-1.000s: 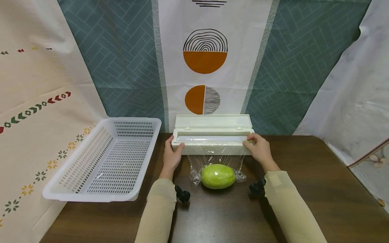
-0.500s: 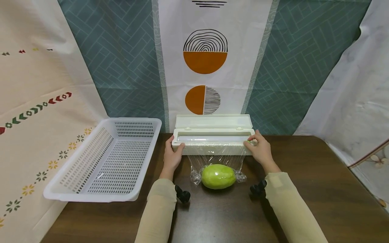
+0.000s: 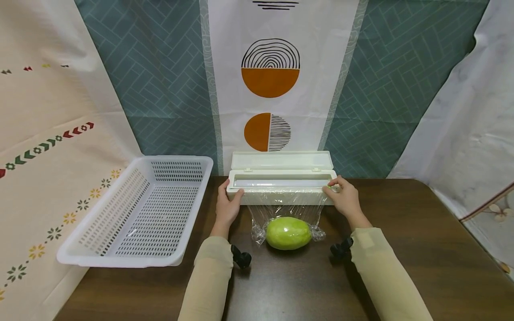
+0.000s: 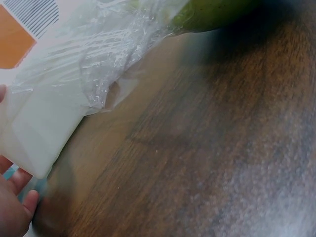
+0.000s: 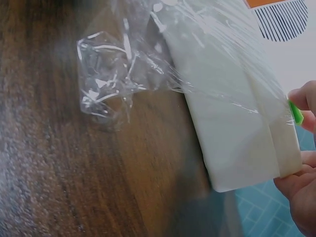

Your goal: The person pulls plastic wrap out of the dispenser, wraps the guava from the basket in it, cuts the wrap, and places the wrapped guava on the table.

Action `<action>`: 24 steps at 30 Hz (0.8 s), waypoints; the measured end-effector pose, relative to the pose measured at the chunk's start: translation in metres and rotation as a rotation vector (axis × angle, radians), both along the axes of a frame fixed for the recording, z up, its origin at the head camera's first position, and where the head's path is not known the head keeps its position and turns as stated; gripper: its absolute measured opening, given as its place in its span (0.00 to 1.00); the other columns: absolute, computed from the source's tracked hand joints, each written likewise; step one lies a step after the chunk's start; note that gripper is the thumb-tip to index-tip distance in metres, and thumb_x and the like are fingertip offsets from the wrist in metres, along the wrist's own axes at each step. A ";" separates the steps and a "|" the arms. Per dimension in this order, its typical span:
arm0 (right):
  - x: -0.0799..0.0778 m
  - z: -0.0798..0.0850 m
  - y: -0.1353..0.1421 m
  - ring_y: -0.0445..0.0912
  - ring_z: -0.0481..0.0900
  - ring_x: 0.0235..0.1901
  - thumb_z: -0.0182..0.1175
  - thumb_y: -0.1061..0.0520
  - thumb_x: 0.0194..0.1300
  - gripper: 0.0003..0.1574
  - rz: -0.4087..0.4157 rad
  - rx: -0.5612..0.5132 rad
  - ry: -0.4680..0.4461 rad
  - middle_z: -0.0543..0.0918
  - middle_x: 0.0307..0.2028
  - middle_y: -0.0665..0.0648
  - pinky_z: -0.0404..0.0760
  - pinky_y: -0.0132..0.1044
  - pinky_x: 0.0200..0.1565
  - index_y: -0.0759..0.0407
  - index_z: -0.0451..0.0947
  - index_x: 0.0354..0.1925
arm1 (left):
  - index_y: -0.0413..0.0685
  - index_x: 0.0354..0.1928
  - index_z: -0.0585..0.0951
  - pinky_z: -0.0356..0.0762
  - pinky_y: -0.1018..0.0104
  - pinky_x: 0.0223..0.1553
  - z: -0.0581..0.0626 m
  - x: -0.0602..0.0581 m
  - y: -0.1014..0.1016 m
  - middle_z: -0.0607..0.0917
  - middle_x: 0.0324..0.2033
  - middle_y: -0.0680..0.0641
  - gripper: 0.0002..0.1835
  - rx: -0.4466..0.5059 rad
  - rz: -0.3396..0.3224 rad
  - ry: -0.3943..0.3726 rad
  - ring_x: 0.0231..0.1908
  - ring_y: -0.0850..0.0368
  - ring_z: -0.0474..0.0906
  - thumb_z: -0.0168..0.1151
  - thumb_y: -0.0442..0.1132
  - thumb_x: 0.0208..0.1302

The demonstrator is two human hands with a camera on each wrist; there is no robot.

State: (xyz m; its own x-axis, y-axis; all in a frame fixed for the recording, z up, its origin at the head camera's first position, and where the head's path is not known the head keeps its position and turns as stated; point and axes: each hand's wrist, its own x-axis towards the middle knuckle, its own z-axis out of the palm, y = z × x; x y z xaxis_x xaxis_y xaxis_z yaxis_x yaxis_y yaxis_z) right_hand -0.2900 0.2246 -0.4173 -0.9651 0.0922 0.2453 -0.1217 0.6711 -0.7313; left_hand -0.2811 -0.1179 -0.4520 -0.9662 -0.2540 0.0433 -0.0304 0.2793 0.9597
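A white cling film dispenser box stands at the back of the table, its lid raised and a film roll inside. My left hand grips the box's left end, thumb in front. At the right end, my right hand pinches a small green slider on the box's top edge, other fingers against the end of the box. Clear cling film runs from the box down to a green oval fruit lying in front, wrapped in film with bunched ends.
A white perforated plastic basket sits on the left of the dark wooden table. Patterned cloths hang behind and at both sides, close to the box's back.
My right hand has shifted slightly right along the box; its index finger rose, then came down again. The left hand, fruit and box stay in place.
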 end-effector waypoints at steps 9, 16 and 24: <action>0.000 0.000 0.001 0.65 0.62 0.65 0.60 0.53 0.63 0.14 -0.012 -0.018 -0.013 0.63 0.67 0.68 0.67 0.59 0.58 0.63 0.73 0.39 | 0.64 0.70 0.56 0.51 0.41 0.66 0.000 0.000 0.000 0.58 0.71 0.47 0.35 0.001 0.003 0.004 0.70 0.45 0.53 0.56 0.54 0.64; 0.001 0.003 0.001 0.66 0.62 0.65 0.60 0.53 0.63 0.14 -0.018 -0.025 -0.017 0.64 0.66 0.69 0.67 0.58 0.59 0.63 0.72 0.40 | 0.64 0.70 0.56 0.52 0.42 0.66 0.000 0.000 0.001 0.59 0.71 0.47 0.35 0.001 0.005 0.010 0.70 0.46 0.54 0.56 0.55 0.64; 0.001 0.003 0.003 0.66 0.63 0.64 0.60 0.54 0.63 0.13 -0.018 -0.042 -0.020 0.64 0.66 0.69 0.68 0.58 0.58 0.63 0.72 0.40 | 0.65 0.70 0.56 0.52 0.41 0.66 0.000 0.000 0.001 0.59 0.71 0.47 0.34 -0.001 0.006 0.003 0.70 0.46 0.54 0.56 0.55 0.64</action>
State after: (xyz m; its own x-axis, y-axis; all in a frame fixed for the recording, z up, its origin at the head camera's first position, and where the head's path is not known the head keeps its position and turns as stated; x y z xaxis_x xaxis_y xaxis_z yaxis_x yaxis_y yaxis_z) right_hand -0.2889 0.2275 -0.4147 -0.9679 0.1191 0.2215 -0.0952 0.6415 -0.7612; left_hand -0.2811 -0.1172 -0.4522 -0.9647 -0.2594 0.0463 -0.0292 0.2799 0.9596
